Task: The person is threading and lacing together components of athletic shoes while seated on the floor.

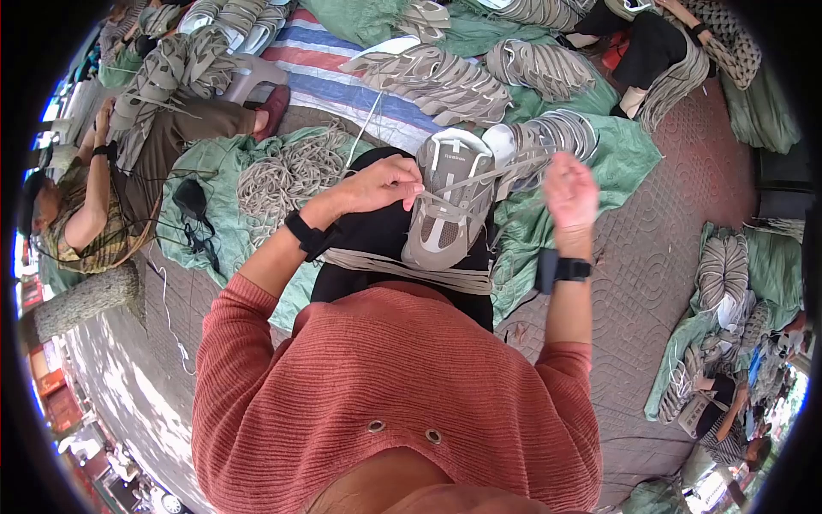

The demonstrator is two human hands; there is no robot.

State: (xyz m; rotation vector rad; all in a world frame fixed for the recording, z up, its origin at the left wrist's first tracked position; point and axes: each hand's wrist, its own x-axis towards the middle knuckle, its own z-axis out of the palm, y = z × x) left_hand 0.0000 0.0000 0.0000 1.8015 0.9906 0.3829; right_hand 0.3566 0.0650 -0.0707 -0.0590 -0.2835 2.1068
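Note:
A grey and white sports shoe [449,201] rests on my lap, toe pointing toward me. My left hand [384,184] pinches a beige shoelace [479,178] at the shoe's left eyelets. That lace runs across the shoe up to my right hand [571,193], which is raised beside the shoe with its fingers closed on the lace's other end. A bundle of beige laces [402,271] lies across my thighs below the shoe. Both wrists carry black bands.
A heap of loose laces [291,171] lies on a green sheet [629,154] to my left. Rows of matching shoes [445,81] are stacked ahead. A seated person [103,197] works at left, another person [642,43] at top right, and a third [728,420] at lower right.

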